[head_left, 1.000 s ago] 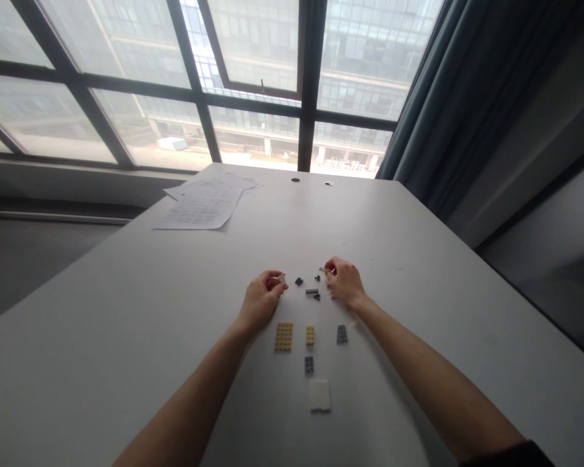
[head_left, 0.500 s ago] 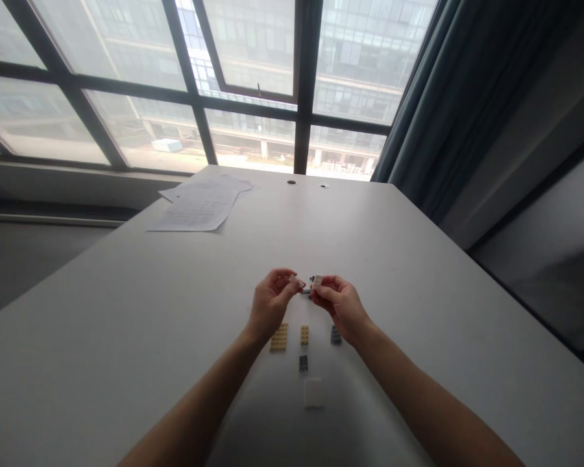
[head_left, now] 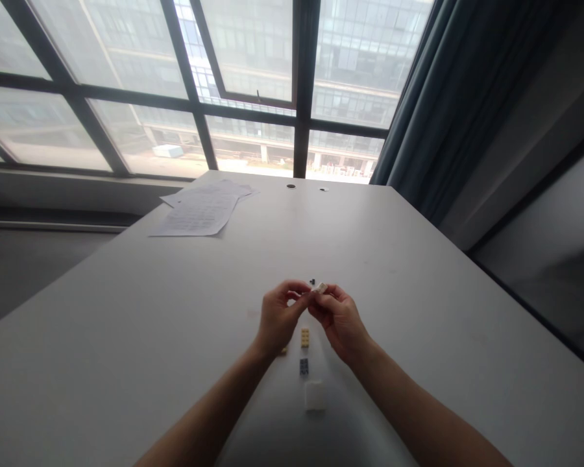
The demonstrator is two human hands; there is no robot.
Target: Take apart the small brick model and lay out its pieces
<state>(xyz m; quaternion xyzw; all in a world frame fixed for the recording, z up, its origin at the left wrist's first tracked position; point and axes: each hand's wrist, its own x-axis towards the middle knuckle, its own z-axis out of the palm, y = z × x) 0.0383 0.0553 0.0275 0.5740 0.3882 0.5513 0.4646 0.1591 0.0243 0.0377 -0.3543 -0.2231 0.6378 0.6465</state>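
Over the table's middle, my left hand (head_left: pixel 285 314) and my right hand (head_left: pixel 338 321) meet at the fingertips. My right hand pinches a small white building brick (head_left: pixel 320 288). The fingers of my left hand press together at its left side; a white piece seems to be between them, mostly hidden. Just behind the hands lies a small dark piece (head_left: pixel 312 281). Nearer to me are a tan studded brick (head_left: pixel 305 337), a dark grey studded brick (head_left: pixel 304 366) and a flat white square piece (head_left: pixel 314 395). Another tan brick (head_left: pixel 283 351) is largely covered by my left wrist.
Printed sheets of paper (head_left: pixel 199 211) lie at the back left of the white table (head_left: pixel 394 259). Two round cable holes sit near its far edge. Beyond stand large windows, with a dark blue curtain (head_left: pixel 433 97) to the right.
My hands have come together; the white pieces, apart before, now meet at the fingertips. The hands now cover the grey brick at right and most of the left tan one.
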